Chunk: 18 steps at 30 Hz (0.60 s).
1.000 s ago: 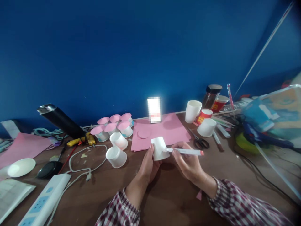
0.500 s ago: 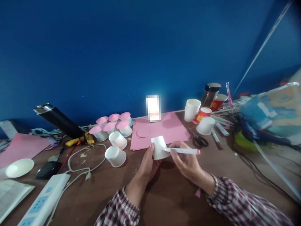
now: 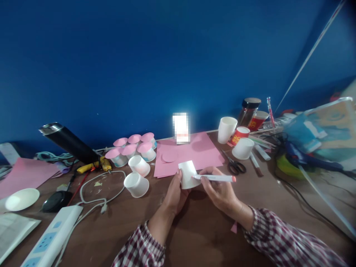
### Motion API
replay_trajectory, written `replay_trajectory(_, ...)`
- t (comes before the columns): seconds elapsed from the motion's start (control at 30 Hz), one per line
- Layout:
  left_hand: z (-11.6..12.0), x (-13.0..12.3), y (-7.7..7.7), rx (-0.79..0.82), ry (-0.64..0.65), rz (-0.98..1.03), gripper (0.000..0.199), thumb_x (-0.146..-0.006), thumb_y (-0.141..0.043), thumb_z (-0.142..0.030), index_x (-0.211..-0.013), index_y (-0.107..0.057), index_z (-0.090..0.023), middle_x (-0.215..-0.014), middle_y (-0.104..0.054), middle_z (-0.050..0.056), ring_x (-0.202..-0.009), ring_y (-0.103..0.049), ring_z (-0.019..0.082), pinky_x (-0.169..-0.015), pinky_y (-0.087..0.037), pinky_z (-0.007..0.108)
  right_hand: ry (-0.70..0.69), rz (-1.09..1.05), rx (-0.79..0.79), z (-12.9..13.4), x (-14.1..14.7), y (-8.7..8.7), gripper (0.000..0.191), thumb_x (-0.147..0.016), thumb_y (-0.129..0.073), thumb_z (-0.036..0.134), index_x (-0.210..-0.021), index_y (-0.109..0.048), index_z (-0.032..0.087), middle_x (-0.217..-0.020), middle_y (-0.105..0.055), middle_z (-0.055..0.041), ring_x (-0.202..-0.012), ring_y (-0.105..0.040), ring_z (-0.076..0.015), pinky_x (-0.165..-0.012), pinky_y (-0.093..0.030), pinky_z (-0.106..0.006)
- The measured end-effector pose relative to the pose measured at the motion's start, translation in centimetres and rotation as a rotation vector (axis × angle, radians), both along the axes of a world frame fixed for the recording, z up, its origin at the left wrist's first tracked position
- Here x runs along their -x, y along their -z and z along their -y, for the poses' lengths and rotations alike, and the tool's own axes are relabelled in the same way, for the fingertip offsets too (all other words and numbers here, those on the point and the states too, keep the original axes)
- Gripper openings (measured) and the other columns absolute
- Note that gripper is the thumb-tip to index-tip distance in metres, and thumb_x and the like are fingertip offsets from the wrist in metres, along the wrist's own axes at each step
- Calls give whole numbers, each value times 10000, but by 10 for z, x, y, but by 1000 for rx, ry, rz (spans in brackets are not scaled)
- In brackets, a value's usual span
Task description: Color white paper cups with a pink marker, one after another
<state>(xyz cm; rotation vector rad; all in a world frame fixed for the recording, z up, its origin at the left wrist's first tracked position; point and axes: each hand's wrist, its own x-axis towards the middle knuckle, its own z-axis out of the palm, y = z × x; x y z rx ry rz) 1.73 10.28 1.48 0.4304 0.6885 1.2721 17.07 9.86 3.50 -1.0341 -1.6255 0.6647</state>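
Note:
My left hand (image 3: 175, 193) is closed round the lower left side of a white paper cup (image 3: 188, 172), held upside down and slightly tilted above the table. Between the fingers of my right hand (image 3: 219, 193) is a white marker (image 3: 218, 178) with a pinkish-orange end. Its tip touches the cup's side, where a small reddish mark shows. Behind the cup lie pink paper sheets (image 3: 194, 148) with a pink paper disc (image 3: 169, 156) on top. Two white paper cups (image 3: 136, 185) stand to the left of my left hand.
Several cups topped with pink discs (image 3: 129, 150) stand at the back left. Scissors (image 3: 236, 167), more cups (image 3: 243, 149) and markers (image 3: 256, 163) lie right. A power strip (image 3: 52, 233), cable (image 3: 83, 193) and black flask (image 3: 72, 142) are left. A blue wall (image 3: 167, 66) rises behind.

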Motion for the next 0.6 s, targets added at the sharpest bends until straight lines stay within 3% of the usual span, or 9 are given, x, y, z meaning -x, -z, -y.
replay_trajectory(0.23, 1, 0, -7, 7, 36, 32, 387, -966, -531, -447, -1048, -705, -112, -980, -742, 103, -912, -678, 226, -972, -494, 385, 2, -37, 26, 0, 0, -1, 69, -915, -579, 246, -893, -623, 198, -745, -647, -18, -615, -592, -144, -542, -476, -235)
replay_trajectory(0.6, 2, 3, -5, 12, 39, 21, 409, -911, -604, -487, -1063, -705, -121, -1003, -745, 121, -995, -680, 282, -975, -503, 432, 3, -64, 38, -2, -1, -1, 81, -917, -579, 256, -874, -618, 200, -718, -631, -13, -590, -571, -142, -521, -461, -234)
